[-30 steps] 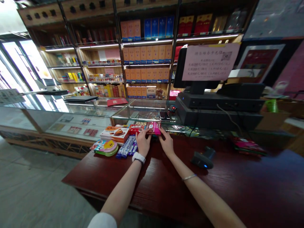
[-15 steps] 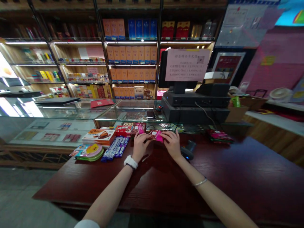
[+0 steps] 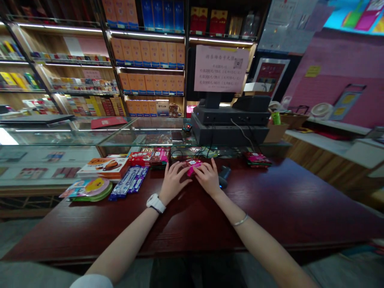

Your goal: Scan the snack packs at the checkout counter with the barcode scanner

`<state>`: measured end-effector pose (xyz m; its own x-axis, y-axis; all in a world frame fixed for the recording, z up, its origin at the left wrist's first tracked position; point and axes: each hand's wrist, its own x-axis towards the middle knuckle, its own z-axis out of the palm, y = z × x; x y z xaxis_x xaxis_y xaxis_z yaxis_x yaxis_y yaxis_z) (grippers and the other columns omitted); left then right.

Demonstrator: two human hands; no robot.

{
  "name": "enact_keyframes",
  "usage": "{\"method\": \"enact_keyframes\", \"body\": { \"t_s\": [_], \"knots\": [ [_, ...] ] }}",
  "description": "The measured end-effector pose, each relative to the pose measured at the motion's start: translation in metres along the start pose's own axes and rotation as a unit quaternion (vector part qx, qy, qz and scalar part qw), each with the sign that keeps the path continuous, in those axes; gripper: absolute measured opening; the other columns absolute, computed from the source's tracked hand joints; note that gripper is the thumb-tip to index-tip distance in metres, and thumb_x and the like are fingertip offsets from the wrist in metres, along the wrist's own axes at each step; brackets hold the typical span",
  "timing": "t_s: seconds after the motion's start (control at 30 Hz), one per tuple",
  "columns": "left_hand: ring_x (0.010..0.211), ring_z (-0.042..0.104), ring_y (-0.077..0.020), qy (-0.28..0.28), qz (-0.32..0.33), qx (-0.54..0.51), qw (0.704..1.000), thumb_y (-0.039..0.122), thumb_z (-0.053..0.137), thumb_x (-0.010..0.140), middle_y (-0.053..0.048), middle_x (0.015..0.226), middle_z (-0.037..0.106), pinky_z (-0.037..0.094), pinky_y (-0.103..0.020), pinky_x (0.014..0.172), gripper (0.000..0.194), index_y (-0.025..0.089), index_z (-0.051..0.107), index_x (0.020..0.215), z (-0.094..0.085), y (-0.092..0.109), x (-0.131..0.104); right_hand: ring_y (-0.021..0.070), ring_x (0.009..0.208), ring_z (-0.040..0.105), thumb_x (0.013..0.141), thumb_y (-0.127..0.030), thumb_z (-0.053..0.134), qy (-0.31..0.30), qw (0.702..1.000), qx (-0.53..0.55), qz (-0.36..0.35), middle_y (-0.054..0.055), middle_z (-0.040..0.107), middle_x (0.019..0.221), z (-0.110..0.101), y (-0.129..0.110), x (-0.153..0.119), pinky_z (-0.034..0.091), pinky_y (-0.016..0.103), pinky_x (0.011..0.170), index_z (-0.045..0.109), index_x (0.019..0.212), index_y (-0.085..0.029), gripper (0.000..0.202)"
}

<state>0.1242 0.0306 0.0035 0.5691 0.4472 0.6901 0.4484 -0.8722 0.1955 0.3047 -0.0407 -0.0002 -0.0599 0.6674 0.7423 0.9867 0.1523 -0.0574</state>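
A small pink packet [image 3: 193, 164] is between my two hands near the back of the dark red table. My right hand [image 3: 207, 176] has its fingers closed on the packet's right part. My left hand [image 3: 174, 181], with a white watch on the wrist, has its fingers spread at the packet's left side. Just left of my left hand lies a stack of pink and brown packets [image 3: 160, 156], beside a red packet [image 3: 140, 157]. Blue packets [image 3: 129, 182], an orange and white box [image 3: 105, 167] and round coloured items [image 3: 90, 189] lie farther left.
A black scanner [image 3: 224, 176] stands right of my right hand. More packets [image 3: 257, 159] lie at the table's back right. Behind are a glass counter [image 3: 144, 132], a register [image 3: 231, 124] with a paper sign, and stocked shelves.
The view has turned right and down. My left hand's fingers have spread from their grip at the packet's left end. The packet has tilted in my right hand.
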Motion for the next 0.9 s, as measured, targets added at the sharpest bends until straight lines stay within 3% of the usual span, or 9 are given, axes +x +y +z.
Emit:
{"method": "enact_keyframes", "body": {
  "t_s": [0.13, 0.33, 0.4, 0.47, 0.57, 0.73, 0.9],
  "knots": [
    [0.119, 0.058, -0.0225, -0.008, 0.056, 0.019, 0.998, 0.015, 0.058, 0.087, -0.004, 0.116, 0.069, 0.018, -0.057, 0.122, 0.037, 0.031, 0.065, 0.119, -0.002, 0.003, -0.001, 0.0234, 0.105, 0.058, 0.091, -0.019, 0.051, -0.018, 1.0, 0.01, -0.01, 0.004, 0.069, 0.093, 0.002, -0.009, -0.002, 0.017, 0.059, 0.121, 0.071, 0.111, -0.03, 0.03],
    [0.109, 0.062, -0.0211, 0.014, 0.085, 0.034, 0.996, 0.012, 0.053, 0.088, -0.001, 0.106, 0.074, 0.015, -0.058, 0.123, 0.032, 0.031, 0.069, 0.108, -0.009, -0.01, -0.001, 0.0242, 0.109, 0.058, 0.088, -0.019, 0.056, -0.025, 0.999, 0.035, -0.014, 0.006, 0.07, 0.1, 0.004, -0.014, 0.0, 0.017, 0.057, 0.122, 0.07, 0.112, -0.026, 0.029],
    [0.11, 0.062, -0.0206, 0.013, 0.088, 0.037, 0.995, 0.011, 0.052, 0.089, 0.0, 0.107, 0.074, 0.014, -0.057, 0.123, 0.032, 0.031, 0.069, 0.106, -0.011, -0.015, -0.001, 0.0269, 0.122, 0.053, 0.084, -0.022, 0.062, -0.044, 0.998, 0.046, -0.017, 0.009, 0.065, 0.121, 0.004, -0.01, 0.002, 0.018, 0.057, 0.121, 0.064, 0.124, -0.024, 0.04],
    [0.111, 0.062, -0.02, 0.013, 0.094, 0.038, 0.995, 0.011, 0.051, 0.089, 0.001, 0.107, 0.074, 0.014, -0.057, 0.123, 0.03, 0.03, 0.07, 0.103, -0.012, -0.02, -0.001, 0.0311, 0.138, 0.039, 0.079, -0.031, 0.069, -0.076, 0.995, 0.061, -0.021, 0.012, 0.05, 0.144, 0.003, -0.005, 0.004, 0.019, 0.058, 0.12, 0.052, 0.138, -0.023, 0.061],
    [0.111, 0.062, -0.0186, 0.025, 0.114, 0.037, 0.992, 0.013, 0.05, 0.091, 0.002, 0.107, 0.074, 0.013, -0.057, 0.123, 0.027, 0.03, 0.07, 0.098, -0.012, -0.025, -0.003, 0.0355, 0.148, 0.02, 0.072, -0.044, 0.075, -0.118, 0.99, 0.071, -0.002, 0.013, 0.033, 0.157, 0.0, 0.002, 0.006, 0.017, 0.06, 0.118, 0.033, 0.15, -0.023, 0.091],
    [0.11, 0.062, -0.0175, 0.035, 0.108, 0.039, 0.993, 0.013, 0.048, 0.092, 0.002, 0.108, 0.074, 0.014, -0.055, 0.123, 0.027, 0.029, 0.07, 0.092, -0.01, -0.025, -0.005, 0.0368, 0.145, 0.028, 0.067, -0.051, 0.077, -0.14, 0.987, 0.068, 0.045, 0.015, 0.044, 0.148, -0.001, 0.007, 0.006, 0.012, 0.06, 0.119, 0.016, 0.155, -0.019, 0.112],
    [0.119, 0.059, -0.0204, 0.016, 0.092, 0.04, 0.995, 0.009, 0.05, 0.087, -0.003, 0.117, 0.07, 0.018, -0.054, 0.123, 0.031, 0.027, 0.068, 0.105, -0.006, -0.021, -0.002, 0.0339, 0.142, 0.034, 0.072, -0.042, 0.074, -0.111, 0.992, 0.04, 0.035, 0.015, 0.05, 0.141, -0.004, 0.013, 0.008, 0.01, 0.056, 0.12, 0.021, 0.154, -0.018, 0.101]
  ]
}}
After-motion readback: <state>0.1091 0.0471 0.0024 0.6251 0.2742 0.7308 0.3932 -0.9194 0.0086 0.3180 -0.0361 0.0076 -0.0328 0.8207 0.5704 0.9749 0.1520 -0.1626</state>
